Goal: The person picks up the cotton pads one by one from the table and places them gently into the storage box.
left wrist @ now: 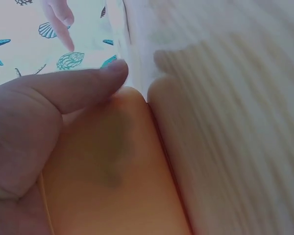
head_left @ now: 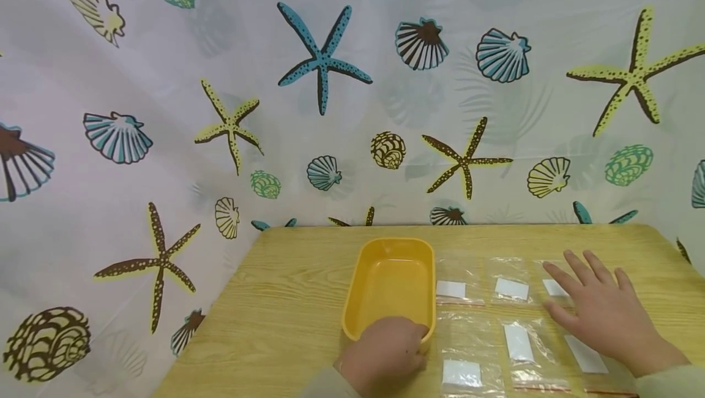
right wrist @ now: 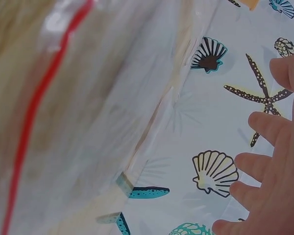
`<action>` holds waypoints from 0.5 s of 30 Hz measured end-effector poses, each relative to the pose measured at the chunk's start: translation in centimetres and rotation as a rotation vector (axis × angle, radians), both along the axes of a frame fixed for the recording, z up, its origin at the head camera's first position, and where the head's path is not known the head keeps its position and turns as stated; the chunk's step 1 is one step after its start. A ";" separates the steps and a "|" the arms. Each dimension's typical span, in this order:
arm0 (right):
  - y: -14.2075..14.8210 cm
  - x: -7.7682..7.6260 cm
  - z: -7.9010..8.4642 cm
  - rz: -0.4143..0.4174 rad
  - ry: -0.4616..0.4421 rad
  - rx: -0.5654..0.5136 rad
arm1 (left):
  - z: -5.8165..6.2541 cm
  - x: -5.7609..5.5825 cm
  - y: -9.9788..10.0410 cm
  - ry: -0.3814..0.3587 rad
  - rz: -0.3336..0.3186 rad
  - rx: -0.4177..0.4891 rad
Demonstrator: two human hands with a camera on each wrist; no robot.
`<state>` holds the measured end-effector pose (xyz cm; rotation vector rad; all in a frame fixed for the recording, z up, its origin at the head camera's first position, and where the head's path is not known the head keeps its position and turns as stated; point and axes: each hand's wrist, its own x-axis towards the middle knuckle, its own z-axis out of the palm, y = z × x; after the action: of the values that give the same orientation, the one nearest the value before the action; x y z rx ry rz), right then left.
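Observation:
A yellow plastic tub with rounded corners stands on the wooden table. My left hand grips its near rim; in the left wrist view the thumb lies along the tub's outer wall. To the right, my right hand is spread over clear zip bags, its fingers straight and apart, holding nothing. It partly covers a bag with a white slip and another white slip farther back. In the right wrist view, a bag's red zip strip shows close up and blurred.
Several more clear bags with white slips lie in two rows right of the tub, including a near-left slip, a middle one and a back one. Behind the table hangs a curtain printed with shells and starfish.

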<state>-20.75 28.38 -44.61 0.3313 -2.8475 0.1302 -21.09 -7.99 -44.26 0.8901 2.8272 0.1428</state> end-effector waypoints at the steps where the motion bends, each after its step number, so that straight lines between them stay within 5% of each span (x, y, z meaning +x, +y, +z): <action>1: 0.0 0.0 0.0 0.001 0.001 0.001 | 0.0 0.1 0.0 -0.002 0.004 0.008; 9: 0.1 0.0 -0.2 0.001 -0.001 -0.001 | 1.1 -0.2 -1.0 -0.021 0.098 0.080; 15: 0.2 0.0 -0.1 0.003 0.012 0.008 | 2.5 -1.9 -3.8 0.092 0.248 0.258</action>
<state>-20.79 28.62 -44.68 0.3363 -2.8366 0.1172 -23.01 -11.81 -41.73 0.5978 3.0442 0.5224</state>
